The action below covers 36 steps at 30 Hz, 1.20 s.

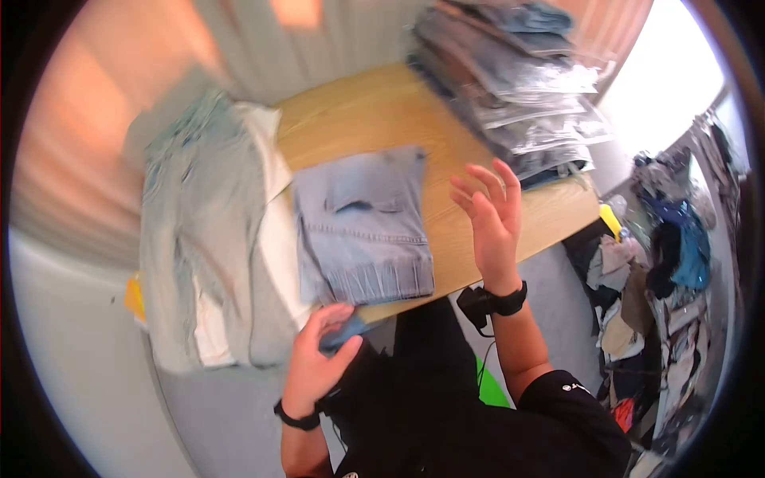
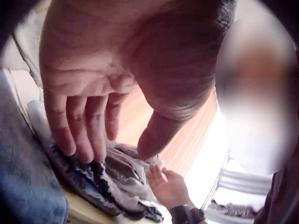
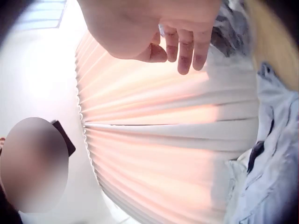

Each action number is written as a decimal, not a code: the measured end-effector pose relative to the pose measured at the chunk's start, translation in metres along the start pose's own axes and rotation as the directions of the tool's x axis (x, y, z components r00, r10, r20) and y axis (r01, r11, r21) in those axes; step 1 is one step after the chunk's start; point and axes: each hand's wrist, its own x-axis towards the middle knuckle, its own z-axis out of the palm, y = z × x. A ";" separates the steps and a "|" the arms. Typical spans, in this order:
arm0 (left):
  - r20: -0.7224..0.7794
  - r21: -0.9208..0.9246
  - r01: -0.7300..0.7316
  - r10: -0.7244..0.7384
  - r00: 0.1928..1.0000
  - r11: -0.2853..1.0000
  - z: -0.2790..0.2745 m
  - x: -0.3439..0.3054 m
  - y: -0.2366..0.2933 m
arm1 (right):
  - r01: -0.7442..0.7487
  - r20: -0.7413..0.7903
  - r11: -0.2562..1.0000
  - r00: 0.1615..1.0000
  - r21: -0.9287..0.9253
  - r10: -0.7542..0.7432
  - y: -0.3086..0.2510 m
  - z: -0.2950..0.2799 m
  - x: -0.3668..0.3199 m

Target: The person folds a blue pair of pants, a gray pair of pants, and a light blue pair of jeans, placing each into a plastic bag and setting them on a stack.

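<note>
A folded light blue denim garment (image 1: 362,227) lies on the wooden table (image 1: 351,111), its pocket-like opening and a seam facing up. My left hand (image 1: 319,354) is at the table's near edge, by the garment's lower left corner, fingers spread and nothing gripped. A bit of darker blue denim (image 1: 343,331) shows between its thumb and fingers in the head view. To the right of the garment my right hand (image 1: 498,219) is raised, palm turned inward and fingers loosely bent around nothing. The left wrist view shows the left palm with relaxed fingers (image 2: 96,126).
Left of the folded garment lie faded jeans (image 1: 215,231) over a white cloth (image 1: 275,239), hanging past the near edge. A tall stack of folded denim in clear plastic bags (image 1: 518,95) stands at the back right. Heaped clothes (image 1: 637,279) fill the right side, below table height.
</note>
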 end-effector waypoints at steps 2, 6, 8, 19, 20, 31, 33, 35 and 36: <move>-0.072 0.191 -0.055 0.070 0.995 0.980 0.023 0.008 0.006 | 0.152 0.008 0.981 0.988 -0.123 -0.152 -0.014 -0.036 0.000; 0.065 0.266 -0.327 0.321 0.945 0.907 0.066 0.020 0.002 | 0.325 0.016 0.862 0.938 -0.390 -0.346 -0.064 -0.122 0.008; 0.209 0.242 -0.463 0.420 0.883 0.852 0.085 0.031 0.001 | 0.356 0.022 0.662 0.889 -0.660 -0.457 -0.108 -0.168 0.023; 0.258 0.288 -0.659 0.606 0.752 0.695 0.156 0.083 0.011 | -0.041 0.376 -0.459 0.511 -0.888 -0.773 -0.397 -0.297 0.092; 0.246 0.323 -0.664 0.617 0.747 0.675 0.158 0.087 0.010 | -0.143 0.455 -0.576 0.474 -0.805 -0.754 -0.418 -0.302 0.096; 0.419 0.430 -0.629 0.473 0.775 0.648 0.168 0.105 0.000 | -0.456 0.564 -0.733 0.469 -0.504 -0.679 -0.571 -0.318 0.120; 0.438 0.453 -0.620 0.445 0.781 0.641 0.165 0.103 -0.002 | -0.539 0.611 -0.751 0.463 -0.381 -0.642 -0.592 -0.319 0.126; 0.458 0.465 -0.634 0.445 0.770 0.618 0.161 0.102 -0.003 | -0.586 0.581 -0.726 0.468 -0.359 -0.666 -0.608 -0.316 0.130; 0.467 0.472 -0.642 0.446 0.764 0.605 0.162 0.101 -0.003 | -0.623 0.561 -0.708 0.472 -0.332 -0.680 -0.617 -0.315 0.133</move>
